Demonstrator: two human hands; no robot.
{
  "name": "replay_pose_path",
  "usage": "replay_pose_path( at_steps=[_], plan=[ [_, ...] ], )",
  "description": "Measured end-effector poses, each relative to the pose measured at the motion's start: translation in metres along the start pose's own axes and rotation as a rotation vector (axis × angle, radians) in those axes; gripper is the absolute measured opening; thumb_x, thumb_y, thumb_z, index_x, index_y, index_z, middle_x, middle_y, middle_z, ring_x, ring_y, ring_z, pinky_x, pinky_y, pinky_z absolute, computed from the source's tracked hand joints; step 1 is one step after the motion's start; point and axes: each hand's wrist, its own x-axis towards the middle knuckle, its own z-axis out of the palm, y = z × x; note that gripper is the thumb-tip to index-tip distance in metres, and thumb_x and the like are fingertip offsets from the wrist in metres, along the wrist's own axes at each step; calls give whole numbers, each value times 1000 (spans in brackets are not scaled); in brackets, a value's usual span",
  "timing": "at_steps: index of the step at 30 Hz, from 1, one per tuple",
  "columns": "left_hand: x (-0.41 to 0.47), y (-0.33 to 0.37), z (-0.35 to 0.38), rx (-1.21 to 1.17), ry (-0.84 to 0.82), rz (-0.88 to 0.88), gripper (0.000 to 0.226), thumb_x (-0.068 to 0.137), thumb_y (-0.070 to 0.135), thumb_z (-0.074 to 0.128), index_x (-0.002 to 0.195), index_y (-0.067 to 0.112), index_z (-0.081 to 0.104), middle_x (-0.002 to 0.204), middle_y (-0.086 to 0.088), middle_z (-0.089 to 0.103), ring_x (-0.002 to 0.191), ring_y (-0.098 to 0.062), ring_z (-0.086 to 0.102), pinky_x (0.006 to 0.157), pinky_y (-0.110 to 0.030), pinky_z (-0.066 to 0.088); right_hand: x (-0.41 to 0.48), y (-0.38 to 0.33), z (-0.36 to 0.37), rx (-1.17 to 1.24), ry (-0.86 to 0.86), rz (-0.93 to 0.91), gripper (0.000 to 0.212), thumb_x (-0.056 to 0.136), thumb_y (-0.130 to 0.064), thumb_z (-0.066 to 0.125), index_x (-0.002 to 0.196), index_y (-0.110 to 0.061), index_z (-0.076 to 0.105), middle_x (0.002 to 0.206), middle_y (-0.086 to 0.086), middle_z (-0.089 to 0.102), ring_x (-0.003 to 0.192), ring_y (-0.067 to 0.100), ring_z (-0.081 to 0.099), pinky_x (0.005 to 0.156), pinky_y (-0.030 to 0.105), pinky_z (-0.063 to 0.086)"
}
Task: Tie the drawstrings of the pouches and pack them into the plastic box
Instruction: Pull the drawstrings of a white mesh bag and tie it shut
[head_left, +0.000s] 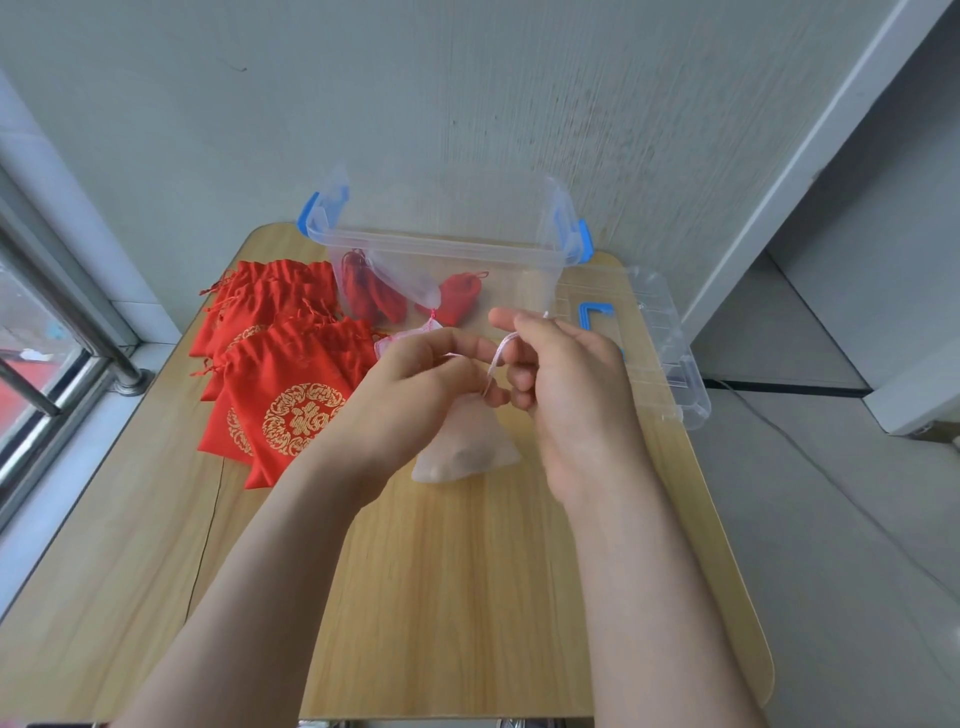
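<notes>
Pinching the pink drawstring (497, 358), left hand (426, 384) and right hand (571, 400) both | pale pouch (467, 452) sits right under both grips

Both forearms (249, 571) bare, as are left hand (415, 384) and right hand (571, 384).

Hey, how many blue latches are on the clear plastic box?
2: left latch on the plastic box's left end, right latch on its right end. The blue handle belongs to the lid lying beside it.
</notes>
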Motion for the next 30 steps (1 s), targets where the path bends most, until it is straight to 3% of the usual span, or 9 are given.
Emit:
replay_pose_path(
  at_steps=[2,5,9,12,16,20,22,25,30],
  plan=[
    [2,-1,0,-31,0,2,29,105,11,47,110,10,76,97,-18,78,89,-20,72,81,-35,47,0,0,0,31,28,-12,30,101,-10,62,106,20,65,69,6,53,44,4,52,45,18,38],
    [2,-2,1,-19,24,12,35,113,24,44,110,7,74,85,-21,69,81,-21,69,73,-31,46,1,2,-1,62,41,-32,27,109,-15,55,107,5,73,71,7,56,43,4,52,44,15,39],
    [3,-3,1,43,57,7,36,113,28,49,99,4,71,69,0,50,71,-20,58,72,-31,43,7,9,-2,59,73,-75,28,112,-22,53,105,-9,77,74,5,58,53,5,53,54,14,42],
    [3,-4,0,38,54,-27,38,111,31,53,90,4,69,62,4,44,70,-21,51,75,-36,43,9,12,-3,44,109,-81,29,113,-23,52,105,-15,78,78,3,63,59,10,50,55,18,42],
    [2,-1,-1,45,63,-48,36,109,33,57,87,7,68,61,5,44,65,-17,46,73,-33,39,9,15,-3,-110,130,-127,30,113,-20,50,102,-20,78,80,-2,71,60,9,56,60,20,48],
    [7,-3,-6,-174,91,-58,30,104,29,64,78,14,66,74,-2,42,60,-13,43,70,-34,35,9,17,-3,-210,141,-168,24,109,-13,56,99,-19,77,79,-2,77,64,7,69,63,21,53],
    [7,-3,-7,-292,103,-69,28,103,25,64,76,16,66,82,-7,43,61,-13,46,71,-34,35,11,22,-4,-280,185,-145,22,105,-14,63,91,-21,77,76,-3,78,67,10,75,65,29,59],
    [7,1,-5,-405,87,-115,26,104,21,61,79,12,63,76,-5,48,64,-16,54,78,-33,43,15,29,-4,-522,266,-182,19,97,-20,70,80,-19,78,75,-2,78,76,22,77,78,41,63],
    [8,-1,-6,-467,138,-201,26,100,21,63,78,10,69,77,-7,61,73,-20,63,88,-40,51,5,25,2,-845,304,-175,35,92,-22,66,63,-4,62,59,6,56,64,27,57,48,30,37]
  ],
)
